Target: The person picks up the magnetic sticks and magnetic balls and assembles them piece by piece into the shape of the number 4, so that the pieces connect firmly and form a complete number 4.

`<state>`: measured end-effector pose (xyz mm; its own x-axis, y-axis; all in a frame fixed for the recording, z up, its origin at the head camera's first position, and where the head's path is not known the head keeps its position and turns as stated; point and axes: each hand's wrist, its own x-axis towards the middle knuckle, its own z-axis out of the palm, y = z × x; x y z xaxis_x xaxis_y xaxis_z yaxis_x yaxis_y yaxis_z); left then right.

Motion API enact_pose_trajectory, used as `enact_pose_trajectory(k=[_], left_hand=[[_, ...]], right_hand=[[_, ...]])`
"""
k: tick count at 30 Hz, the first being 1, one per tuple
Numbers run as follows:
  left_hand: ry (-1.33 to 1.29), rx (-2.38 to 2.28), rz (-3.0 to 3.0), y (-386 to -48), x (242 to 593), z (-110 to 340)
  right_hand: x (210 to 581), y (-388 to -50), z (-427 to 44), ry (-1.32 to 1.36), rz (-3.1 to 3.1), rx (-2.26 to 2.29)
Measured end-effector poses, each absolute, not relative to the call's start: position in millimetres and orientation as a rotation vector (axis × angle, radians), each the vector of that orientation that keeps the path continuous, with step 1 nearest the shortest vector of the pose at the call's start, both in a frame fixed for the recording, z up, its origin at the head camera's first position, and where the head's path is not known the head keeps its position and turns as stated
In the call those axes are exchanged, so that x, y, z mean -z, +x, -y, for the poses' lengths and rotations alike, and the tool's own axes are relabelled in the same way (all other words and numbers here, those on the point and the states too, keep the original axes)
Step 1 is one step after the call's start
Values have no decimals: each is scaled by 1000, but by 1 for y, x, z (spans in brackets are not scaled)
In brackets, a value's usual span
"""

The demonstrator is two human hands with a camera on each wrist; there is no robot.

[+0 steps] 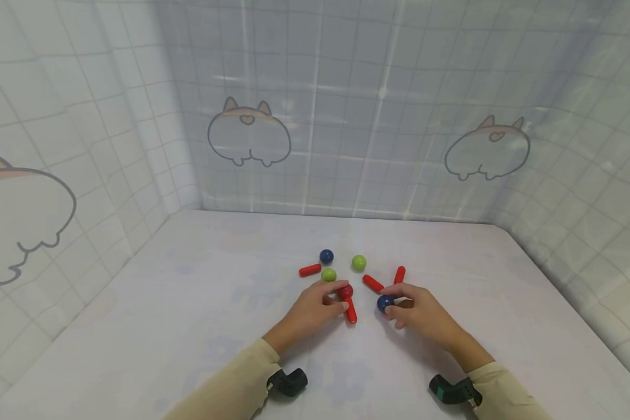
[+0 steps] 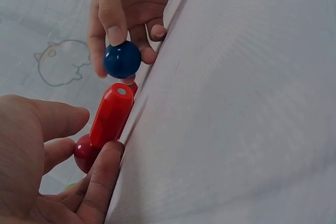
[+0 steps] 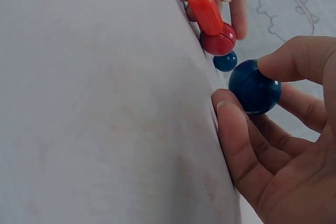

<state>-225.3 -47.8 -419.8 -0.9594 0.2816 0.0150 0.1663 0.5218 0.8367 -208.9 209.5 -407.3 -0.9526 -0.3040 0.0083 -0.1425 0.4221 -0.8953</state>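
So the red ball (image 1: 346, 291) is shiny, a shade darker than the red stick (image 1: 350, 311), with a thin seam line. Left hand (image 1: 312, 312) has its fingers around it. The stick's ridged, with a silvery dot in its free end, and sits end-on against the ball, pointing back at the person. Glossy dark blue ball (image 1: 385, 303), also seamed, is just off to the right, pinched in the right hand (image 1: 425, 315).

Long beige sleeves (image 1: 236, 379) and a pair of black, bent, tube-like wrist devices (image 1: 294, 382)
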Motion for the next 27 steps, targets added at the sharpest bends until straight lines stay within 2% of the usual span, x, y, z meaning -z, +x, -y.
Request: enact_pose_trajectory(k=[27], left_hand=[[380,-1450,-2624,-223,418,46]], right_hand=[[405,-206,-199,-565,-2451,1422]])
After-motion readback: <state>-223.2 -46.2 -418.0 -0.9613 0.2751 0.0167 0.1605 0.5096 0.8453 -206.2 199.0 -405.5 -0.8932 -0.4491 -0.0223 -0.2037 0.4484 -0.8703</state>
